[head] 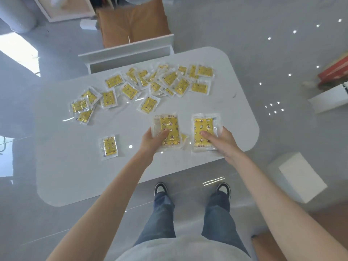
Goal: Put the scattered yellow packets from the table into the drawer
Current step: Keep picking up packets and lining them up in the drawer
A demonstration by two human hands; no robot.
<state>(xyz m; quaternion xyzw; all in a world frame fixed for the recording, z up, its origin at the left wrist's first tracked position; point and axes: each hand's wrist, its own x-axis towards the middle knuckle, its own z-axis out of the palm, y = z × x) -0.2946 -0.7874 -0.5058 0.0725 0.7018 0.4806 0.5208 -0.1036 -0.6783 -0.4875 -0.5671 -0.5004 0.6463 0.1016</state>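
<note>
My left hand (153, 140) grips a yellow packet in clear wrap (167, 129), held just above the white table (75, 176), with another packet's corner (184, 137) showing under it. My right hand (221, 142) grips a second yellow packet (204, 132), thumb on top. One packet (110, 146) lies alone near the left. Several more packets (148, 104) are scattered across the far half, thickest at the far right (180, 80). The open white drawer (130, 57) juts out beyond the far table edge; its inside is hidden.
An orange-brown cushion (131, 21) sits behind the drawer. White boxes stand on the glossy grey floor at the right (299, 176) and far right (329, 99); a red box (335, 70) lies beyond. My feet (192, 188) are at the table's near edge.
</note>
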